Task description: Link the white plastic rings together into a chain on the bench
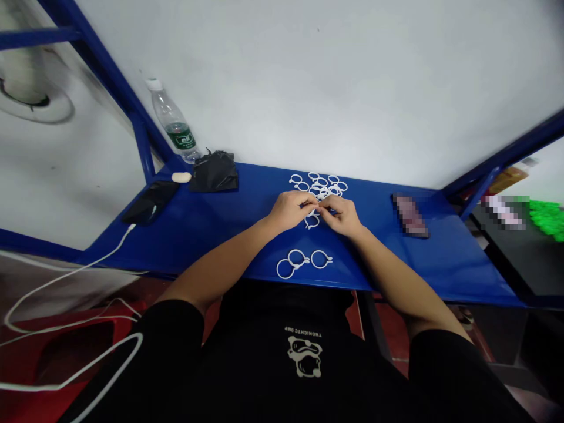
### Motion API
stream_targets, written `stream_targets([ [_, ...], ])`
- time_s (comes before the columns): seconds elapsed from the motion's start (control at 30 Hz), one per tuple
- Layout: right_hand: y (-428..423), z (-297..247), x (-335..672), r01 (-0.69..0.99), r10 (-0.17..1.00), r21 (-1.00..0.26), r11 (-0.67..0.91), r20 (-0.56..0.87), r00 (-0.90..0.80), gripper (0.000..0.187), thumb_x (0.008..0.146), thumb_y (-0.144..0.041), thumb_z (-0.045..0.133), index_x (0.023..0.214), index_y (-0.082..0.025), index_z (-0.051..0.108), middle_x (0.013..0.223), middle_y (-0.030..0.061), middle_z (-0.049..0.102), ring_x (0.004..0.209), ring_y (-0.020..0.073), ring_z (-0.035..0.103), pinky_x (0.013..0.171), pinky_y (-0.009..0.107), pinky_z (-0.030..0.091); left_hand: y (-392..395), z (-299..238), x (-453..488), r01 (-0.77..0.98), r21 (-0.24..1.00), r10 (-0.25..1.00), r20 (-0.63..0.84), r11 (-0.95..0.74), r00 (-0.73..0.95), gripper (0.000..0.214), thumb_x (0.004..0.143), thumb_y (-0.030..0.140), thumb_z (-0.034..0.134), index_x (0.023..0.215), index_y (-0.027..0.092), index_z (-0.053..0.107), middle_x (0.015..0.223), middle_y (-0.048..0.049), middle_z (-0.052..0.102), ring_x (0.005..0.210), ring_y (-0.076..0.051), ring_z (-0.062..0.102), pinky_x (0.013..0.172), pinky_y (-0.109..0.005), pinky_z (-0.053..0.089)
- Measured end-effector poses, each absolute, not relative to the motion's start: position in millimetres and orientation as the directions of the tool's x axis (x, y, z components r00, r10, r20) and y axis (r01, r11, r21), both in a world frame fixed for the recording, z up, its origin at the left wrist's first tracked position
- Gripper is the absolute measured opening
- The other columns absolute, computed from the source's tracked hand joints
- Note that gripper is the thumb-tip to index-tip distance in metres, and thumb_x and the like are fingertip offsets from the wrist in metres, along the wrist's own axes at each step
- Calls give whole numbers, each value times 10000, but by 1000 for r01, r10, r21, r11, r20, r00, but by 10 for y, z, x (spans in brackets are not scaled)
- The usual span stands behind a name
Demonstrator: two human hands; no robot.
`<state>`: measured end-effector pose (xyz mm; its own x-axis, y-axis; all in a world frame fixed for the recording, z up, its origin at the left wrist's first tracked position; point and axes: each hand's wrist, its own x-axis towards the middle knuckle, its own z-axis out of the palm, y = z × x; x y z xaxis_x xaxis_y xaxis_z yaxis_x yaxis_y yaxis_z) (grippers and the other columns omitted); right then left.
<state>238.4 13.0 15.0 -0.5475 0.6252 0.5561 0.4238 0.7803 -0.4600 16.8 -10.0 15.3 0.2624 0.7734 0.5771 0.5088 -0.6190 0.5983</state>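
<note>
White plastic ring (312,221) being worked over a blue table (211,235).
Left hand (289,210) and right hand (342,215) are pinching it; a round ring pile (320,184) is lying far, three rings (303,262) near.

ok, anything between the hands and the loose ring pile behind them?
Nothing visible. The left hand and right hand pinch one white ring between them; the ring pile lies just past their fingertips on bare blue table. The black bag and phone sit well off to the left.

Ring pile (319,185) at table (220,235) back — three rings (303,262) in front, bottle (174,120) far left
</note>
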Motion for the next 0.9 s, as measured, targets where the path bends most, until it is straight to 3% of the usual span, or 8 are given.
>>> stream_targets([
  [0.13, 122, 154, 2358, 472, 654, -453, 756, 544, -526, 308, 1045, -475, 583, 910, -255, 750, 856, 71, 768, 763, 217, 700, 755, 357, 546, -64, 100, 162, 497, 577, 748, 606, -648, 271, 66, 990, 192, 760, 986, 226, 816, 990, -32, 842, 898, -165, 781, 876, -321, 628],
  [0.23, 159, 138, 2363, 537, 691, -441, 719, 535, -487, 298, 1028, -458, 578, 930, -246, 762, 881, 78, 780, 782, 224, 704, 755, 356, 541, -27, 47, 158, 485, 558, 721, 639, -674, 267, 129, 1025, 199, 715, 1098, 227, 817, 1165, -66, 834, 1042, -182, 785, 960, -351, 632],
  [0.37, 283, 98, 2438, 660, 778, -456, 597, 529, -338, 233, 973, -390, 610, 891, -235, 763, 847, 70, 782, 736, 223, 682, 706, 346, 511, -7, 39, 135, 504, 555, 729, 634, -661, 257, 183, 1032, 214, 698, 1182, 220, 803, 1297, -96, 787, 1069, -181, 764, 951, -346, 628],
  [0.5, 392, 70, 2526, 717, 841, -497, 488, 488, -234, 191, 928, -344, 647, 815, -226, 746, 773, 56, 764, 676, 216, 662, 655, 333, 465, -39, 85, 103, 597, 520, 790, 448, -612, 419, 138, 1002, 287, 752, 1114, 245, 819, 1130, -54, 788, 977, -184, 737, 924, -342, 596],
  [0.63, 393, 68, 2533, 699, 843, -518, 493, 482, -237, 190, 943, -341, 652, 854, -217, 765, 800, 58, 782, 682, 215, 677, 662, 332, 470, -67, 103, 97, 629, 462, 766, 212, -626, 607, 186, 989, 384, 767, 1092, 240, 824, 1131, -66, 743, 1039, -229, 712, 902, -360, 565],
  [0.77, 353, 81, 2507, 666, 814, -496, 557, 483, -322, 207, 958, -351, 645, 874, -214, 775, 804, 56, 785, 689, 209, 675, 664, 327, 478, -61, 119, 91, 650, 452, 762, 112, -611, 638, 274, 1034, 458, 685, 1023, 219, 818, 1131, -79, 705, 1016, -230, 692, 865, -356, 537],
  [0.9, 352, 91, 2523, 585, 759, -485, 651, 442, -478, 223, 970, -363, 636, 898, -213, 784, 823, 49, 790, 685, 190, 668, 688, 317, 489, -57, 149, 67, 683, 422, 774, 76, -596, 628, 360, 987, 557, 727, 1082, 220, 809, 1164, -87, 696, 992, -242, 683, 841, -356, 522],
])
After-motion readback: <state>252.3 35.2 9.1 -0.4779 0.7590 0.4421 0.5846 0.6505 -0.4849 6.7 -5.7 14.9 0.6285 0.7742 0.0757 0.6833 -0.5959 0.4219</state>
